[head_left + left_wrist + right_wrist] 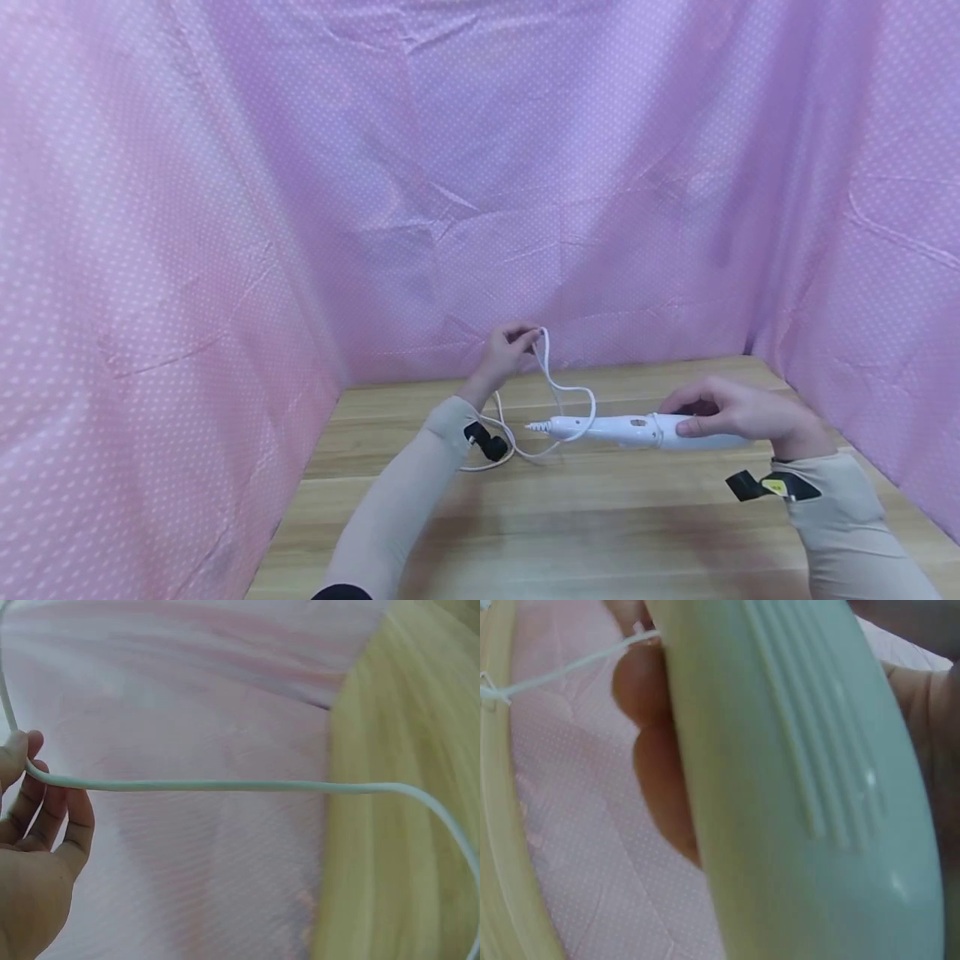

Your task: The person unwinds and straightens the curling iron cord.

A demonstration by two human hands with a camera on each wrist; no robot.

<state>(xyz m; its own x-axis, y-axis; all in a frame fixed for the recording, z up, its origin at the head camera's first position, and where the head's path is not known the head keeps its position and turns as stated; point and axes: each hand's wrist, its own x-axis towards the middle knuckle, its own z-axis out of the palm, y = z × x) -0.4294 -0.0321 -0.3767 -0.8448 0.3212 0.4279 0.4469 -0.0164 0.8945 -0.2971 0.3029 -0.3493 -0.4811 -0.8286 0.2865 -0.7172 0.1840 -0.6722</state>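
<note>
My left hand (504,352) is raised near the back of the table and pinches a white power cord (225,785) between thumb and fingertips. From there the cord drops in loose loops, one crossing in front of the handle end of a white hair straightener (613,428). My right hand (738,410) grips that straightener around its other end, thumb on the near side and fingers behind. It lies roughly level, ribbed cord sleeve (539,427) pointing left. Raised ridges on its glossy casing (735,787) fill the right wrist view. My palm hides part of the right end.
Below is a light wood-grain table (570,525). Pink dotted cloth (465,192) hangs behind it and along both sides. Part of the looped cord runs by the left wrist, where a black camera (491,444) is strapped.
</note>
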